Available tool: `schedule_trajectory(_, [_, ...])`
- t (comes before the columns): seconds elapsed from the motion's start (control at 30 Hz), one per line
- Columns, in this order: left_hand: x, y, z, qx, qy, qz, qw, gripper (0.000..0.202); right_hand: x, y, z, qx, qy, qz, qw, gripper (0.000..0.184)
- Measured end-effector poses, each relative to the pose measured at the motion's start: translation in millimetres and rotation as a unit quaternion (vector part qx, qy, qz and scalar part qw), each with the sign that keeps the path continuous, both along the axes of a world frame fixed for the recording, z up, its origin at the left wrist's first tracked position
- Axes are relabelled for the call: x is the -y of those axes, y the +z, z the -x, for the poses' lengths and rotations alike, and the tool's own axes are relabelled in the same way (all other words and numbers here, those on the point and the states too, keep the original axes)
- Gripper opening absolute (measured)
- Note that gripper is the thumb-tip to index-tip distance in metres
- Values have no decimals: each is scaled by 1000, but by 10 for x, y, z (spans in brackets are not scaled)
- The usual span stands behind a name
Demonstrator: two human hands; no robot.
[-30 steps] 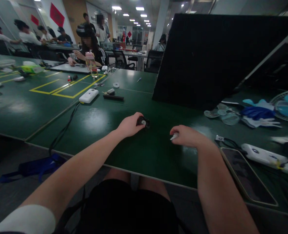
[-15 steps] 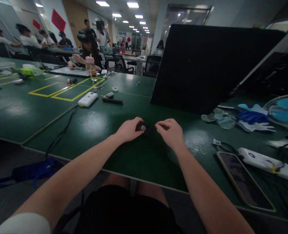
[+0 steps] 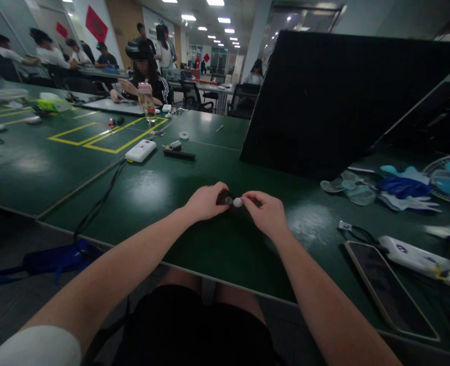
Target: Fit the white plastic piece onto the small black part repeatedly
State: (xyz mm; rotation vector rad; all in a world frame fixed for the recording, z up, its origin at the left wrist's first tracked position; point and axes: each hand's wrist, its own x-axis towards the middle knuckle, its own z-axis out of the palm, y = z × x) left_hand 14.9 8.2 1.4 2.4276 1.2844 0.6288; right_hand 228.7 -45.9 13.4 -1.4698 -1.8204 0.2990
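Thumb and fingers of my left hand (image 3: 205,203) are closed round a small dark part with a round grey face (image 3: 228,200), just above the green table (image 3: 210,244). My right hand (image 3: 267,211) pinches a small white rounded piece (image 3: 237,202) between thumb and forefinger. The white piece is right beside the round grey face; whether the two touch I cannot tell. The far side of the dark part is hidden by my left fingers.
A large black panel (image 3: 324,101) stands behind my right hand. Clear fan blades (image 3: 349,188), gloves (image 3: 406,188), a phone (image 3: 390,290) and a white power bank (image 3: 419,256) lie at right. Another white device (image 3: 141,151) and a black bar (image 3: 179,154) lie farther back. Opposite sits a person (image 3: 143,76).
My right hand has brought the white piece left, up to the dark part in my left hand. More of the white piece shows now. The view has shifted slightly.
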Motion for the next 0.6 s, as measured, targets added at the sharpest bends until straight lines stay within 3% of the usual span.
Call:
schedule_trajectory(0.2, [12,38,-2,-7,5,13,1000,42,8,9,12,5,-6,-22,1000,20])
schedule_trajectory(0.6, [13,43,2,15,-4,35,999,42,-4,-1,15,82,-22,81,993,21])
